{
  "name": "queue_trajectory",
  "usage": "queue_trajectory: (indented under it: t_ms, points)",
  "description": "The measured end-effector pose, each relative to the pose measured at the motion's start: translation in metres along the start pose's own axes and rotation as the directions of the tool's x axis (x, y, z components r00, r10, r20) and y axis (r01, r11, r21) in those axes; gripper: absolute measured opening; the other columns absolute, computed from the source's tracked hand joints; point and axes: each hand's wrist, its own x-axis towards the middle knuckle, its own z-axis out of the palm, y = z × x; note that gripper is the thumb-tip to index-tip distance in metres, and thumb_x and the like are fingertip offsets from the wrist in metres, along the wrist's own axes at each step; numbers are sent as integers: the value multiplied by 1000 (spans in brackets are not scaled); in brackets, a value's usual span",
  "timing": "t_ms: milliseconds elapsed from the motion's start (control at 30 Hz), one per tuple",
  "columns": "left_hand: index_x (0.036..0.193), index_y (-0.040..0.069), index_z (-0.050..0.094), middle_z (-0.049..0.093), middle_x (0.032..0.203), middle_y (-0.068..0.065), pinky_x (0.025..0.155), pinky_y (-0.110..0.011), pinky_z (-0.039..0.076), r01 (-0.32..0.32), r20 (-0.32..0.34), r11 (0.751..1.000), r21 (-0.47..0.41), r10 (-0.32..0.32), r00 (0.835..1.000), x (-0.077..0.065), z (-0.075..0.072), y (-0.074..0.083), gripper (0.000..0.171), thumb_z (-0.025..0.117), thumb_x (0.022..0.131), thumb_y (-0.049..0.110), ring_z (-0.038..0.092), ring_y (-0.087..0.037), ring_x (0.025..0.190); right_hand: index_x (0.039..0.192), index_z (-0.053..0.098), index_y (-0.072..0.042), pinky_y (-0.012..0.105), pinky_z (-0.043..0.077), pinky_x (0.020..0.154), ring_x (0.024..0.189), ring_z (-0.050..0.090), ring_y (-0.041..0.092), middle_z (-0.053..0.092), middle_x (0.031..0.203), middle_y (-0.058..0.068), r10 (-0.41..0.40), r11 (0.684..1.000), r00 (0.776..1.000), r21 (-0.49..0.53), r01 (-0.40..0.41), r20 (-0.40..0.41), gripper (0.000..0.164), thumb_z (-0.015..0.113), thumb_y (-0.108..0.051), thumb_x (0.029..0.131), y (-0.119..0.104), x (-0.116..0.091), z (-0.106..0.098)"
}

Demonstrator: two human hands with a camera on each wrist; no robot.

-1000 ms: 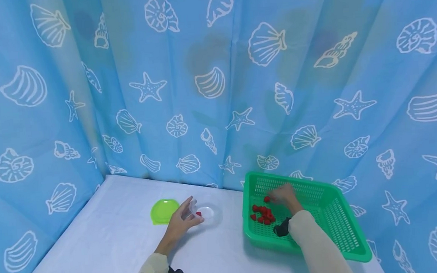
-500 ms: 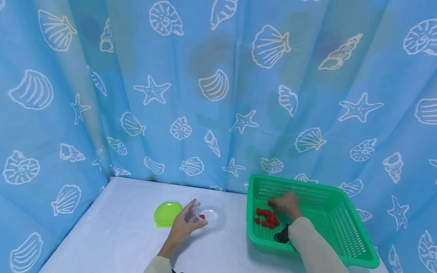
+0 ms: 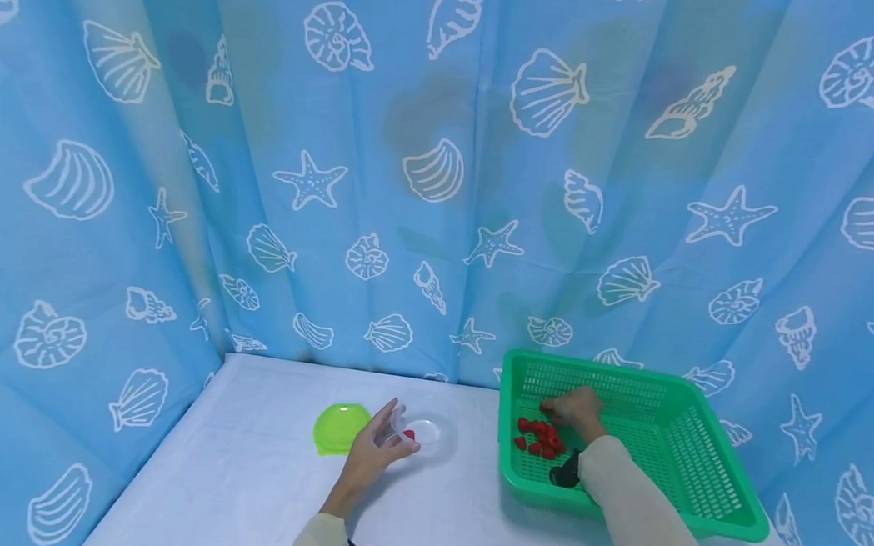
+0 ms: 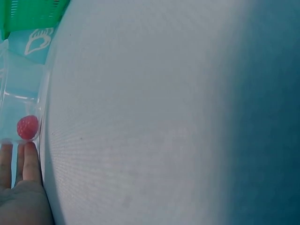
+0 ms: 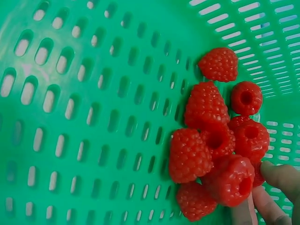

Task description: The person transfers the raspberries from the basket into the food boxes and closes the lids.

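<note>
On the left of the white table, my left hand (image 3: 369, 461) holds a clear plastic tub (image 3: 439, 436) by its left side, thumb and fingers spread around it. One red raspberry (image 4: 27, 127) lies inside the tub, close to my fingertips. A lime-green lid (image 3: 339, 429) rests behind that hand. Over at the right, my right hand (image 3: 576, 406) reaches into a green perforated basket (image 3: 520, 468) and pinches a raspberry (image 5: 258, 174), mostly hidden behind others in the right wrist view. Several more raspberries (image 5: 191, 155) lie heaped beside its thumb and fingers.
A white cloth (image 3: 217, 478) covers the table. Blue curtains (image 3: 434, 223) with white shell prints hang behind and at the left. The basket's raised walls surround my right hand, and its right end lies near the table's right edge.
The head view has shifted slightly, moving everything a little right and down in it. My right hand stays at the raspberries, less blurred now; my left hand stays at the tub.
</note>
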Motion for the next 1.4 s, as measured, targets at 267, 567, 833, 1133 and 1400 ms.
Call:
queue_trajectory:
  t_ms: [267,567,833,1133,1400]
  points:
    - [152,21,35,41,151,-9,102,-45,43,3,-3,1000,6,-3,1000,-2,2,2,84,80,81,24,42,-35,135,81,73,6,37,59,63,61,70,21,70,68,14,26,997,999,75,-27,18,24,76,-18,82,0,1,-4]
    - [152,21,35,42,151,-8,103,-44,42,9,-11,1000,3,-9,1000,-3,2,1,84,81,81,24,38,-34,138,82,67,2,37,60,73,73,72,21,70,79,11,-43,947,995,321,12,89,11,69,-9,79,-19,1,-9]
    - [153,18,33,43,150,-8,103,-43,42,-3,-2,1000,-16,3,1000,-4,2,3,85,80,82,22,37,-33,139,112,56,15,44,51,95,103,64,35,56,107,20,-130,825,974,565,2,186,25,60,-1,93,-34,-7,-14]
    - [153,19,34,42,151,-9,102,-43,43,-1,-2,1000,-7,1,1000,-2,2,2,86,81,81,24,39,-35,137,128,52,16,49,43,103,117,58,39,57,125,31,-209,794,954,607,36,216,41,63,0,92,-42,-10,-20]
    - [152,20,34,41,151,-10,101,-44,44,1,-5,1000,-1,-1,1000,-1,1,3,86,81,80,24,43,-35,134,121,66,-4,51,48,97,104,63,27,65,116,14,-341,887,934,365,282,107,41,74,-26,87,-63,-19,-25]
